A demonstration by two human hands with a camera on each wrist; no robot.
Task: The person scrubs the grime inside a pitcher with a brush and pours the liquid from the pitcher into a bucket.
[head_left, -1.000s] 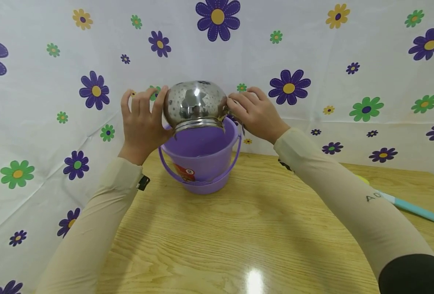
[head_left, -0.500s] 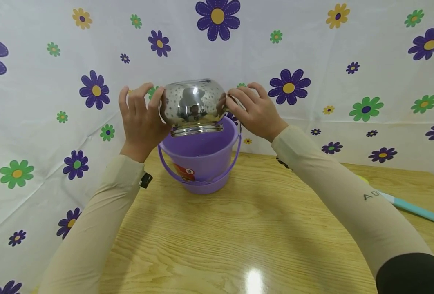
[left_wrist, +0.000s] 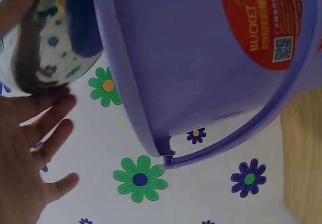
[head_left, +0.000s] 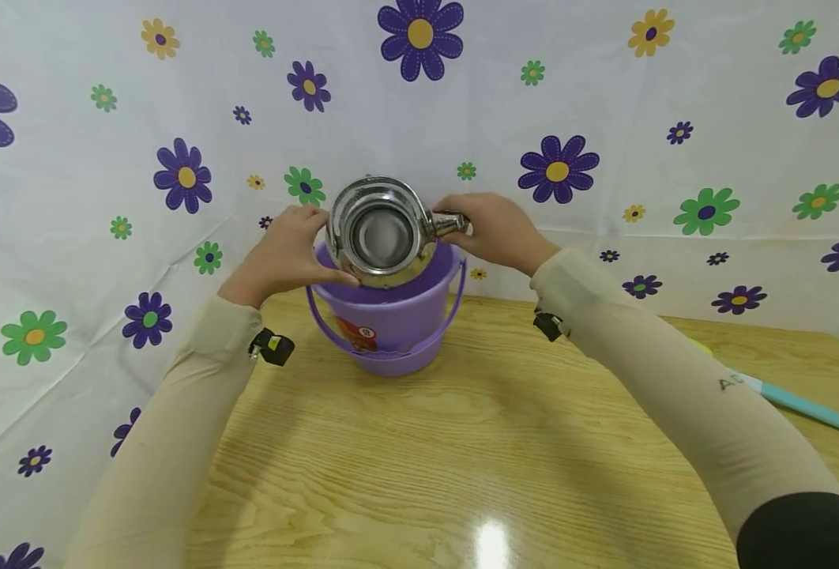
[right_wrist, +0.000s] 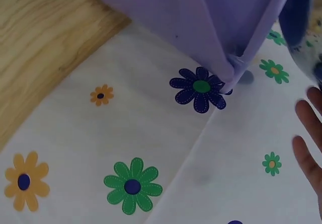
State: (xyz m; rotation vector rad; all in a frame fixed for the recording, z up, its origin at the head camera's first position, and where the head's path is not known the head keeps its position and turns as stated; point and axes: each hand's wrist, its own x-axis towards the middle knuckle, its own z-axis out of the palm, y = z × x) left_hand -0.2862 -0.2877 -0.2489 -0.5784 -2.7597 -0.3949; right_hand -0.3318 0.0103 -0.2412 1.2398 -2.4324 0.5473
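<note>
A shiny round steel teapot (head_left: 382,237) is held tilted over the purple bucket (head_left: 398,336), its round mouth turned toward the head camera. My left hand (head_left: 284,254) grips the body's left side, thumb along the lower front. On the right, the fingers of my right hand (head_left: 496,227) grip around the short spout (head_left: 449,224). The teapot covers much of the bucket's opening in the head view. In the left wrist view, the teapot's mirrored side (left_wrist: 48,48) shows beside the bucket wall (left_wrist: 176,63). Only part of the right hand (right_wrist: 312,148) shows in the right wrist view.
The bucket stands at the back of a wooden table (head_left: 419,450), its handle hanging down in front. A teal-handled tool (head_left: 814,408) lies at the right, partly behind the right sleeve. A flowered cloth (head_left: 604,103) hangs close behind.
The teapot has turned from mouth-down to mouth toward the head camera and dropped slightly. Both hands turned with it, the left thumb now showing in front. The bucket has stayed put.
</note>
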